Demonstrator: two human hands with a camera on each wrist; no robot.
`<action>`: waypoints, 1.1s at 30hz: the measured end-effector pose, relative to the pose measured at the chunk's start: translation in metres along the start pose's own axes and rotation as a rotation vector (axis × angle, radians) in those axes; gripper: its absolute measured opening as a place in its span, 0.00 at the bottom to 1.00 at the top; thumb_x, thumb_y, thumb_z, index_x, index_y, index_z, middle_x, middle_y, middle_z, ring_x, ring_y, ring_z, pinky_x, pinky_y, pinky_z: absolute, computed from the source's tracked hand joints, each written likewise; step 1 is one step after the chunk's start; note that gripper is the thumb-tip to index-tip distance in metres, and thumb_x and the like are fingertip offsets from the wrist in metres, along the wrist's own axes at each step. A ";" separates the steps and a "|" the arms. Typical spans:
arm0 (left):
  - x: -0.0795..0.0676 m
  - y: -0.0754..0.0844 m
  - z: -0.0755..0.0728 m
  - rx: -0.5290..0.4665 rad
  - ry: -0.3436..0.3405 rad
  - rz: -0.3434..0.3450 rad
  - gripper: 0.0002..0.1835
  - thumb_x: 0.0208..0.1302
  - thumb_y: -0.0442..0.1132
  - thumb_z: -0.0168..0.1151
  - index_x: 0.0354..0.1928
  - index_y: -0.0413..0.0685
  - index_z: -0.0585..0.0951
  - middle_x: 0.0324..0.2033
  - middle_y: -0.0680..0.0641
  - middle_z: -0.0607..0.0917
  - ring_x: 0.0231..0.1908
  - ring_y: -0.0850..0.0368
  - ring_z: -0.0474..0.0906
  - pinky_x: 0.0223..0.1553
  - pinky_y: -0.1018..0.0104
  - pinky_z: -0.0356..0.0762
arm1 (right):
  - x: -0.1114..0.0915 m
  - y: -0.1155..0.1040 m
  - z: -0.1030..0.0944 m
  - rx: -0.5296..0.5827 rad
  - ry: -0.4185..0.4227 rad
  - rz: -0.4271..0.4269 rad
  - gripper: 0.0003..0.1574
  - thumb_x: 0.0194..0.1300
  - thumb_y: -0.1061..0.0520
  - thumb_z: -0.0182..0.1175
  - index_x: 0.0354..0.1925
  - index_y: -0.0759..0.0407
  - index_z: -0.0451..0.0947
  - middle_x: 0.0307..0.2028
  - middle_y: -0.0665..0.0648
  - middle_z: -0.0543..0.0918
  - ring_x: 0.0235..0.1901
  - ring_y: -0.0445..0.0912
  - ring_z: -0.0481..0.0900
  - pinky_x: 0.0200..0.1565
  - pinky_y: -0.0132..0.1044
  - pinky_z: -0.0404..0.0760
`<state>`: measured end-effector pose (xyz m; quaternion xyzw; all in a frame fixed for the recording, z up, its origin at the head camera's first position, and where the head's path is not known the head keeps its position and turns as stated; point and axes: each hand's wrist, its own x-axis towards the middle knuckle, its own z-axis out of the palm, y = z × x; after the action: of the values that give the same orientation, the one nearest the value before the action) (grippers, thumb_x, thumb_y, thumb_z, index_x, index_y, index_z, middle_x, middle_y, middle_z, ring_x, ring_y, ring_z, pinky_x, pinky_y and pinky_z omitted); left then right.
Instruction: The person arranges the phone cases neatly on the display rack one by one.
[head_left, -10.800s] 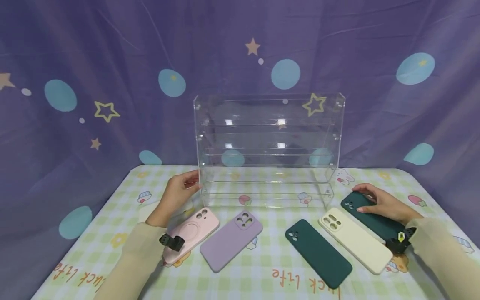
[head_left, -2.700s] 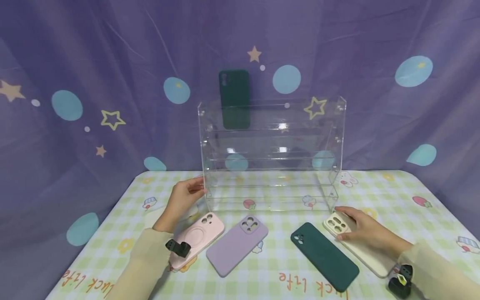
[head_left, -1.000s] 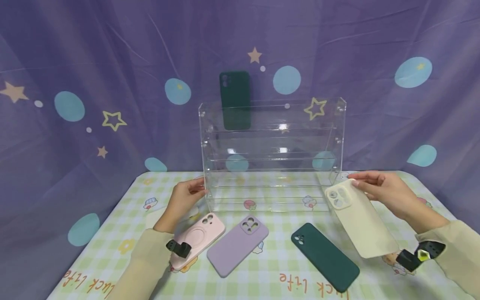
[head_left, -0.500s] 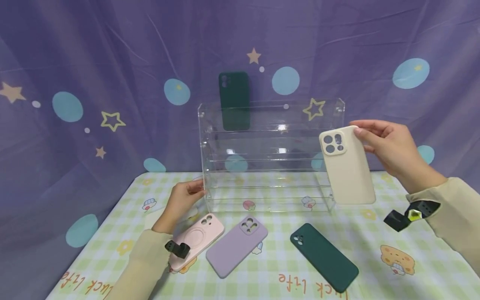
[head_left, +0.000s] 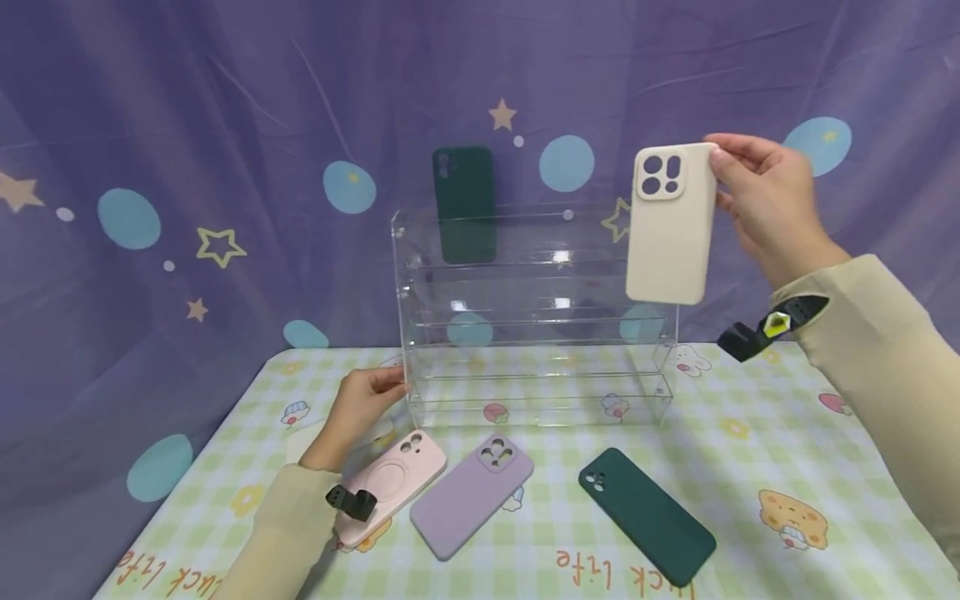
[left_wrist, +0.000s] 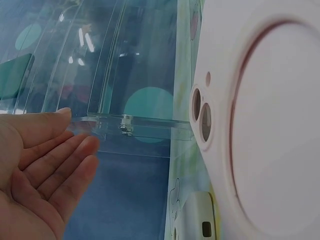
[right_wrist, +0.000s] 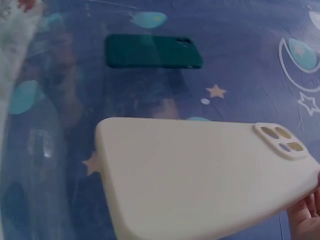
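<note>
My right hand (head_left: 776, 204) pinches a cream phone case (head_left: 667, 242) by its upper right corner. The case hangs upright in the air before the right end of a clear acrylic display rack (head_left: 540, 387). In the right wrist view, the cream phone case (right_wrist: 200, 175) fills the foreground, with a few fingertips at its edge. My left hand (head_left: 360, 408) holds the rack's left side panel between thumb and fingers; the left wrist view shows this hand (left_wrist: 50, 165) at the panel's edge. A dark green phone case (head_left: 465, 204) stands upright on the rack's top tier, towards the left.
On the checked tablecloth (head_left: 525, 575) lie a pink phone case (head_left: 393, 479), a purple one (head_left: 468, 504) and a second dark green one (head_left: 645, 517). A pale case (head_left: 303, 437) is partly hidden by the left forearm. A patterned purple curtain (head_left: 247, 108) hangs behind.
Over the earlier frames, one green case went from the table's right onto the rack's top tier. My right hand then picked up the cream case and raised it; the left hand stayed at the rack.
</note>
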<state>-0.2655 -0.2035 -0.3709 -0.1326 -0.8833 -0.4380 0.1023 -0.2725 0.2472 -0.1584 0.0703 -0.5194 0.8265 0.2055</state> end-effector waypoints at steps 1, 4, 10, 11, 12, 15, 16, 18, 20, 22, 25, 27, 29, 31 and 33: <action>0.000 -0.001 0.000 0.000 -0.002 -0.007 0.16 0.60 0.33 0.64 0.50 0.33 0.81 0.42 0.37 0.85 0.41 0.44 0.83 0.41 0.61 0.82 | 0.004 -0.001 0.004 0.016 0.011 -0.005 0.08 0.58 0.69 0.62 0.38 0.66 0.82 0.35 0.57 0.83 0.36 0.45 0.81 0.28 0.32 0.82; -0.001 -0.002 -0.001 0.005 -0.003 -0.011 0.16 0.61 0.33 0.64 0.50 0.33 0.81 0.43 0.37 0.84 0.42 0.44 0.83 0.42 0.61 0.81 | 0.017 -0.004 0.015 0.064 0.056 -0.020 0.08 0.60 0.69 0.61 0.39 0.67 0.81 0.36 0.58 0.82 0.37 0.46 0.81 0.28 0.32 0.82; -0.003 0.001 -0.004 0.011 -0.014 -0.007 0.16 0.61 0.34 0.63 0.50 0.33 0.80 0.44 0.36 0.84 0.43 0.43 0.82 0.43 0.59 0.81 | 0.041 -0.003 0.035 0.177 0.127 -0.039 0.09 0.62 0.70 0.57 0.42 0.69 0.80 0.36 0.60 0.82 0.36 0.47 0.80 0.30 0.33 0.82; -0.004 0.001 -0.004 0.014 -0.015 -0.009 0.16 0.61 0.34 0.63 0.50 0.33 0.80 0.44 0.36 0.84 0.43 0.43 0.82 0.43 0.59 0.81 | 0.044 -0.003 0.038 0.198 0.137 -0.042 0.10 0.63 0.70 0.57 0.43 0.70 0.79 0.36 0.60 0.82 0.36 0.47 0.80 0.31 0.34 0.82; -0.005 0.002 -0.005 0.014 -0.016 -0.013 0.16 0.61 0.34 0.63 0.50 0.33 0.80 0.44 0.36 0.84 0.43 0.44 0.82 0.43 0.59 0.81 | 0.048 -0.003 0.041 0.223 0.141 -0.051 0.10 0.63 0.71 0.56 0.43 0.71 0.79 0.36 0.60 0.81 0.37 0.47 0.80 0.32 0.34 0.82; -0.008 0.002 -0.006 0.024 -0.013 -0.012 0.16 0.62 0.34 0.63 0.51 0.33 0.80 0.44 0.36 0.84 0.43 0.44 0.82 0.43 0.59 0.81 | 0.059 -0.003 0.049 0.313 0.164 -0.069 0.08 0.64 0.71 0.54 0.41 0.72 0.78 0.34 0.60 0.80 0.34 0.47 0.79 0.31 0.35 0.82; -0.009 0.002 -0.006 0.024 -0.010 -0.010 0.16 0.61 0.33 0.63 0.50 0.33 0.80 0.44 0.36 0.84 0.43 0.44 0.83 0.43 0.59 0.81 | 0.063 -0.003 0.051 0.341 0.180 -0.071 0.07 0.64 0.71 0.54 0.40 0.71 0.78 0.34 0.60 0.80 0.33 0.47 0.79 0.30 0.35 0.82; -0.010 0.003 -0.007 0.025 -0.009 -0.009 0.16 0.61 0.33 0.63 0.50 0.33 0.80 0.44 0.36 0.84 0.43 0.44 0.83 0.42 0.59 0.81 | 0.068 -0.004 0.053 0.404 0.212 -0.072 0.06 0.65 0.71 0.53 0.38 0.71 0.77 0.32 0.60 0.79 0.30 0.47 0.78 0.28 0.35 0.81; -0.011 0.004 -0.008 0.027 -0.007 -0.008 0.16 0.61 0.33 0.62 0.50 0.32 0.80 0.43 0.36 0.84 0.42 0.44 0.83 0.42 0.59 0.81 | 0.072 -0.005 0.054 0.461 0.251 -0.064 0.05 0.65 0.70 0.52 0.36 0.70 0.76 0.31 0.59 0.79 0.28 0.47 0.77 0.27 0.36 0.81; -0.012 0.005 -0.008 0.027 -0.005 -0.008 0.16 0.61 0.32 0.63 0.50 0.32 0.80 0.43 0.36 0.84 0.42 0.44 0.83 0.42 0.58 0.81 | 0.075 -0.006 0.054 0.508 0.290 -0.053 0.06 0.65 0.70 0.52 0.36 0.69 0.77 0.30 0.58 0.79 0.27 0.47 0.78 0.28 0.36 0.81; -0.012 0.005 -0.009 0.035 -0.006 -0.006 0.16 0.61 0.32 0.62 0.51 0.32 0.80 0.44 0.36 0.84 0.42 0.43 0.83 0.42 0.58 0.81 | 0.077 -0.004 0.054 0.562 0.325 -0.055 0.06 0.66 0.69 0.52 0.36 0.68 0.77 0.29 0.58 0.80 0.29 0.47 0.80 0.30 0.36 0.82; -0.012 0.005 -0.009 0.036 -0.008 -0.011 0.16 0.62 0.33 0.62 0.51 0.32 0.80 0.44 0.36 0.84 0.42 0.43 0.82 0.42 0.58 0.81 | 0.077 -0.001 0.054 0.584 0.338 -0.064 0.06 0.66 0.69 0.52 0.37 0.68 0.77 0.29 0.57 0.80 0.33 0.47 0.82 0.32 0.37 0.83; -0.012 0.005 -0.009 0.035 -0.012 -0.014 0.16 0.62 0.33 0.62 0.51 0.32 0.80 0.44 0.36 0.84 0.42 0.43 0.82 0.42 0.58 0.81 | 0.077 0.003 0.055 0.598 0.341 -0.079 0.06 0.66 0.68 0.52 0.37 0.68 0.77 0.30 0.58 0.81 0.39 0.48 0.83 0.36 0.37 0.83; -0.012 0.004 -0.008 0.034 -0.013 -0.013 0.17 0.62 0.33 0.62 0.51 0.32 0.80 0.44 0.35 0.84 0.42 0.43 0.82 0.42 0.58 0.82 | 0.075 0.008 0.055 0.600 0.342 -0.093 0.06 0.66 0.67 0.52 0.38 0.67 0.77 0.31 0.58 0.82 0.43 0.49 0.83 0.40 0.38 0.83; -0.013 0.004 -0.008 0.034 -0.012 -0.013 0.17 0.62 0.33 0.62 0.51 0.33 0.80 0.44 0.36 0.84 0.42 0.44 0.83 0.42 0.58 0.82 | 0.074 0.011 0.056 0.596 0.344 -0.110 0.06 0.66 0.67 0.53 0.39 0.67 0.77 0.33 0.58 0.82 0.43 0.49 0.83 0.41 0.38 0.83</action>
<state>-0.2518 -0.2091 -0.3672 -0.1277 -0.8920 -0.4226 0.0967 -0.3499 0.2129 -0.1180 0.0147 -0.2085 0.9293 0.3046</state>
